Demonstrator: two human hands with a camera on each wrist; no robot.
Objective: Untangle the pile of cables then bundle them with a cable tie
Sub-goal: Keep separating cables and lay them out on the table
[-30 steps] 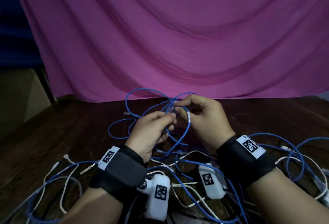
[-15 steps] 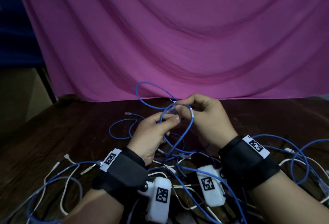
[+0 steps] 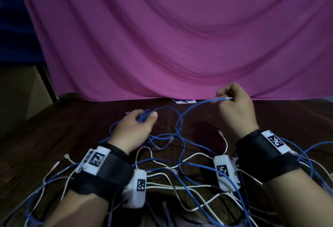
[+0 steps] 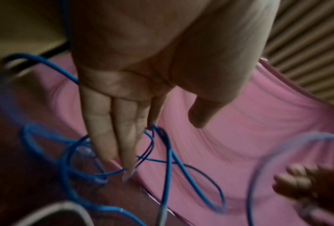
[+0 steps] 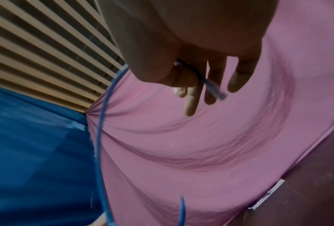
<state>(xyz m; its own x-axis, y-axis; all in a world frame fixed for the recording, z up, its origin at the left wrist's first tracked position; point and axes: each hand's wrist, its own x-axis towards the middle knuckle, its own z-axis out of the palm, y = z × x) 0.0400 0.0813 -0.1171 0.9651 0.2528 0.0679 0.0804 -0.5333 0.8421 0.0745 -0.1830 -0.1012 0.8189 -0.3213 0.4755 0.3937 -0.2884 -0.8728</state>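
Observation:
Blue and white cables point(image 3: 171, 181) lie tangled on a dark wooden table point(image 3: 72, 127) around both wrists. My right hand point(image 3: 223, 98) is raised at the back right and pinches one blue cable point(image 3: 189, 111) just behind its clear plug. The right wrist view shows that cable running between thumb and forefinger of my right hand point(image 5: 181, 73), with the plug point(image 5: 218, 93) sticking out. My left hand point(image 3: 147, 116) sits low over the table, its fingers point(image 4: 127, 145) straight and the thumb apart, with thin blue loops point(image 4: 168, 152) draped over them. I see no cable tie.
A pink cloth point(image 3: 162, 46) hangs as a backdrop along the table's far edge. A small white label point(image 3: 183, 101) lies at its foot. White cables point(image 3: 198, 186) cross the near table, and more blue loops point(image 3: 306, 154) lie by my right wrist.
My hands have come apart. The right one has drawn the plug end out to the right. The left has dropped toward the table and its fingers have straightened.

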